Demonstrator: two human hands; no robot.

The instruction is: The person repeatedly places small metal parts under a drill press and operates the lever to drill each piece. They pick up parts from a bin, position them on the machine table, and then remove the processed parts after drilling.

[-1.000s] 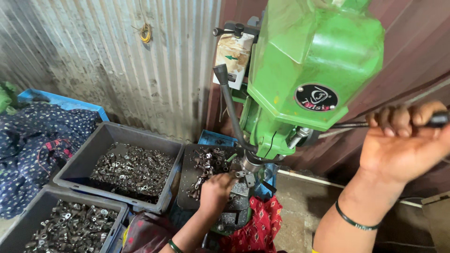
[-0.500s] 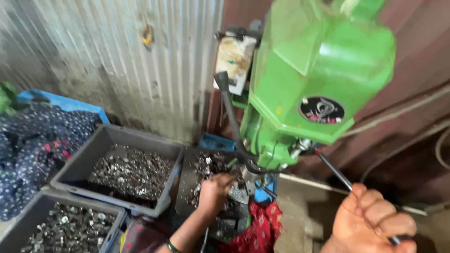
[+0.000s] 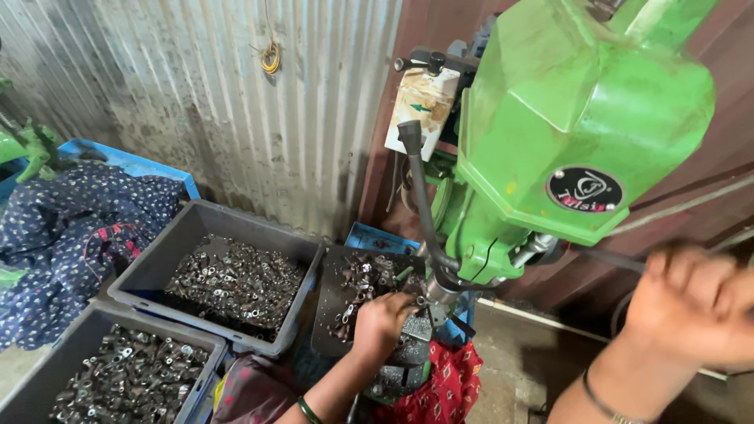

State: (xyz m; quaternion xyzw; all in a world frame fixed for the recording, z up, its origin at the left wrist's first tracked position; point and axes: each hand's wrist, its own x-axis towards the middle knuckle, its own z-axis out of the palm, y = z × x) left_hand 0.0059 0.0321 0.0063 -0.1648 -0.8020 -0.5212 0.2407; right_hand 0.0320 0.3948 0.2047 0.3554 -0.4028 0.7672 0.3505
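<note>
The green drill press [image 3: 581,141] is heavy and rigid. The right hand [image 3: 699,302] is closed round its thin, stiff feed lever [image 3: 609,257] — blurred. The left hand [image 3: 383,322] pinches a small hard metal part under the spindle, beside grey bins [image 3: 149,271].

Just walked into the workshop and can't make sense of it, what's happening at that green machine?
A person is working a green drill press. The right hand, blurred, is closed around one of its feed handle bars. The left hand rests on a small metal part at the vise, right under the spindle. Beside it, a dark tray and two grey bins hold heaps of similar small metal parts. A red patterned cloth hangs below the vise.
</note>
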